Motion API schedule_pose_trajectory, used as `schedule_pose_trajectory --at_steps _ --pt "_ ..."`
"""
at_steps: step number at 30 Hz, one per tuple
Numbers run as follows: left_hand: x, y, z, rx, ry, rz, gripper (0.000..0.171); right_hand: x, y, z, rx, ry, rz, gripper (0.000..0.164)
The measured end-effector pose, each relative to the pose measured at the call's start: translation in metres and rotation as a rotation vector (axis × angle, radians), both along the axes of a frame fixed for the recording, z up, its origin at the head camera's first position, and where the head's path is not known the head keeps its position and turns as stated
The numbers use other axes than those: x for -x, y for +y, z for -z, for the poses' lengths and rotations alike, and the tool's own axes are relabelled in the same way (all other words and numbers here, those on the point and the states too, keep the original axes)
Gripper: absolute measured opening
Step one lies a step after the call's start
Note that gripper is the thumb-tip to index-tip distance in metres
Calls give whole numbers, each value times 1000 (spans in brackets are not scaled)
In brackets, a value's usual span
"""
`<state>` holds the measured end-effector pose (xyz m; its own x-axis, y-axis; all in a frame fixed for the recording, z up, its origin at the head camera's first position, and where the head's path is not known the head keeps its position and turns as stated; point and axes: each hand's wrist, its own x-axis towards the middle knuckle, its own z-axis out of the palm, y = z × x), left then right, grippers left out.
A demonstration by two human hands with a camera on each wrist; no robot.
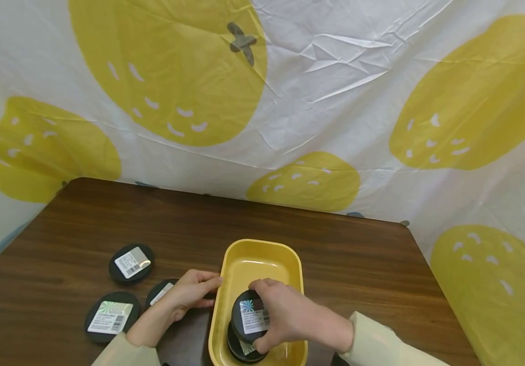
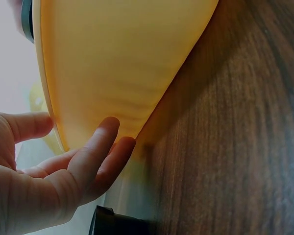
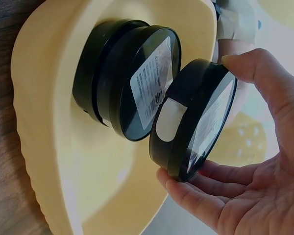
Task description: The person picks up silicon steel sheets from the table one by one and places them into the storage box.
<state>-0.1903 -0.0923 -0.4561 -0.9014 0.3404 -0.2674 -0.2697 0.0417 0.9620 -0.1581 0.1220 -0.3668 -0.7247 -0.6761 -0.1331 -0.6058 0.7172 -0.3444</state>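
Note:
My right hand [image 1: 287, 311] pinches a flat, round black container [image 3: 193, 122] by its edge, thumb on one side and fingers on the other. It has a label on its face and a white sticker on its side. Below it, inside the yellow tray [image 1: 262, 246], sits another black container [image 3: 125, 81], partly hidden in the head view; the right wrist view shows the held one tilted against it. My left hand [image 1: 192, 294] touches the tray's left side, thumb at the rim and fingers extended along the outer wall.
Left of the tray, several similar labelled black containers lie on the dark wooden table [image 1: 175, 223]: one farther back [image 1: 131, 263], one nearer [image 1: 112, 316], and one [image 1: 159, 292] partly hidden by my left hand. A lemon-print curtain [image 1: 326, 101] hangs behind the table.

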Motion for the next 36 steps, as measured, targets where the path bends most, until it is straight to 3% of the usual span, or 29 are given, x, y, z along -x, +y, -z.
schedule_pose_trajectory --at_steps 18,36 --pt "0 2 0 28 -8 -10 38 2 -14 9 -97 -7 -19 73" --pt "0 1 1 7 14 -5 38 -3 -13 14 -155 64 -50 72"
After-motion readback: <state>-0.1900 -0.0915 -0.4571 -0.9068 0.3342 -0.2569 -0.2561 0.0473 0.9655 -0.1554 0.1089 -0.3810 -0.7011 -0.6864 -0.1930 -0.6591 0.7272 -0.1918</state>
